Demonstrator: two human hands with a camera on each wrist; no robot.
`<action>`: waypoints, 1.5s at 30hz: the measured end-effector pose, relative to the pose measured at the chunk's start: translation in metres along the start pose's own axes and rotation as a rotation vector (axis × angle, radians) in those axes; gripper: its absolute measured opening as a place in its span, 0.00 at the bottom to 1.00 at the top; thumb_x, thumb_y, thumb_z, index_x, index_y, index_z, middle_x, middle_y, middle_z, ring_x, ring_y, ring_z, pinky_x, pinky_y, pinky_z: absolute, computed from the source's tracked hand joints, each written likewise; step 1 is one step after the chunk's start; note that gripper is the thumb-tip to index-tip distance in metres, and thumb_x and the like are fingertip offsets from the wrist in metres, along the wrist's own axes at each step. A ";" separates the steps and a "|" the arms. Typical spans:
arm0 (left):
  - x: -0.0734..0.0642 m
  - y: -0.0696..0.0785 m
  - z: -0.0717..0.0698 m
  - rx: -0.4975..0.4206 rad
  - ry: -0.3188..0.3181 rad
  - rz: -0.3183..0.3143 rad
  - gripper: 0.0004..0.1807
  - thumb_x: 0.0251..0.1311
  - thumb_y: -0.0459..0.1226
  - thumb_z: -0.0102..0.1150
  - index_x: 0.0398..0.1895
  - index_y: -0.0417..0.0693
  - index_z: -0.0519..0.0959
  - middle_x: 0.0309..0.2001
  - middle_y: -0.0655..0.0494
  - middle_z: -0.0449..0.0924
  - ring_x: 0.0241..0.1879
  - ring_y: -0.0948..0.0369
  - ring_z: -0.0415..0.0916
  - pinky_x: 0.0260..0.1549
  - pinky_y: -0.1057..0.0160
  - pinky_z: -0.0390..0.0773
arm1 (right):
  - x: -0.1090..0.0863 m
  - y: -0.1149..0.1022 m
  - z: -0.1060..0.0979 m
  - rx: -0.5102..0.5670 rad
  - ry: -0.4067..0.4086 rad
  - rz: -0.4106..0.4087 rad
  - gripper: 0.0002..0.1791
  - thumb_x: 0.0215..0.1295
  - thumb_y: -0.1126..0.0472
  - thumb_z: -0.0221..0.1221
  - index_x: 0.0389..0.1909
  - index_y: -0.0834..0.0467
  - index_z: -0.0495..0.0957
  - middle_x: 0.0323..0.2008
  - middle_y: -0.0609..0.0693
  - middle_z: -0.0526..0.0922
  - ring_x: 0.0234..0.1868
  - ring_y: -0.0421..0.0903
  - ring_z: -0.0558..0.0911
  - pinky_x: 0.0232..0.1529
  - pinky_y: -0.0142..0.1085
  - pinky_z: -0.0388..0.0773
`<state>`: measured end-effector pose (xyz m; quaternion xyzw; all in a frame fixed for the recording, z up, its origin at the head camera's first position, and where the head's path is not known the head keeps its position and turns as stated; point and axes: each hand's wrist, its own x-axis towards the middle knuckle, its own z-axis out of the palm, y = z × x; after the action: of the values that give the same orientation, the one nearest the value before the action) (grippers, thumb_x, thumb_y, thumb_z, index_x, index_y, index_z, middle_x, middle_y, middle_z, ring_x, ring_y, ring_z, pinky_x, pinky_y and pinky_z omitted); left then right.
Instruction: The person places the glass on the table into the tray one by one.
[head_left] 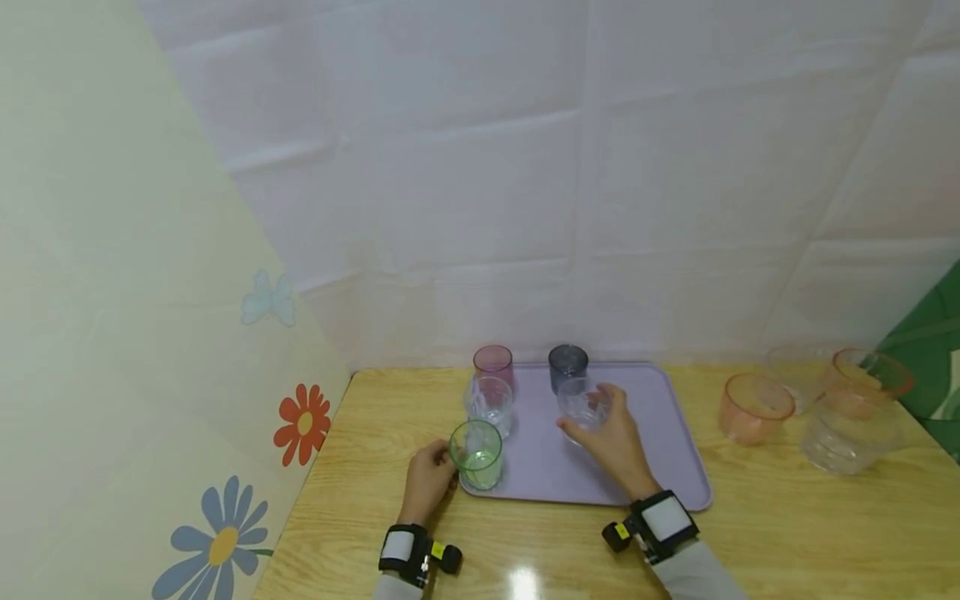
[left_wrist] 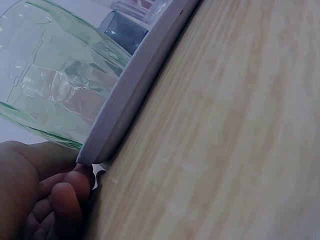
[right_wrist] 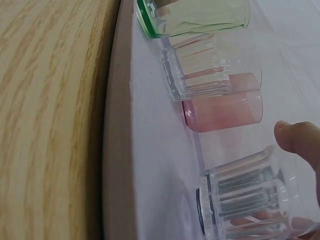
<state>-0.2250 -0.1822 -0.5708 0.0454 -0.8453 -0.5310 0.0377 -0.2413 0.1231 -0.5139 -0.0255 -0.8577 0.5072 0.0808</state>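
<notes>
My right hand (head_left: 618, 437) is around a clear fluted glass (right_wrist: 245, 200) over the lilac tray (head_left: 630, 417). Its thumb (right_wrist: 297, 137) lies near the rim, and its other fingers show through the far side. My left hand (head_left: 430, 479) pinches the tray's near left corner, curled fingers (left_wrist: 67, 200) under the edge. Right beside that hand a green glass (head_left: 477, 458) stands on the tray. Behind it are another clear glass (head_left: 491, 408) and a pink glass (right_wrist: 225, 112). A dark grey glass (head_left: 567, 362) stands at the tray's back, just beyond the right hand.
To the right of the tray, on the wooden table (head_left: 540, 550), are an orange cup (head_left: 753, 408), another orange-rimmed vessel (head_left: 873, 371) and a clear bowl-like vessel (head_left: 847, 437). A pale cloth wall (head_left: 465, 208) rises behind the table, with a flower-printed wall (head_left: 135, 333) at the left.
</notes>
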 end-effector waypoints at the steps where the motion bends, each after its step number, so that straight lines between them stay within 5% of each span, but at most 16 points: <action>1: 0.000 0.000 0.000 -0.002 -0.001 -0.002 0.03 0.62 0.35 0.60 0.36 0.47 0.82 0.21 0.57 0.75 0.15 0.64 0.74 0.13 0.68 0.74 | 0.001 0.000 0.001 0.000 -0.002 0.004 0.59 0.48 0.40 0.72 0.71 0.62 0.50 0.63 0.66 0.71 0.64 0.62 0.71 0.65 0.55 0.66; 45: 0.001 -0.002 0.000 0.002 0.009 0.012 0.03 0.62 0.36 0.61 0.34 0.47 0.82 0.20 0.57 0.75 0.14 0.63 0.73 0.12 0.67 0.74 | 0.013 0.008 0.021 0.024 -0.029 0.017 0.58 0.44 0.41 0.75 0.68 0.61 0.52 0.58 0.63 0.73 0.61 0.60 0.73 0.64 0.54 0.68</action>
<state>-0.2257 -0.1829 -0.5729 0.0426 -0.8458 -0.5299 0.0446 -0.2578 0.1105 -0.5295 -0.0246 -0.8522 0.5186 0.0644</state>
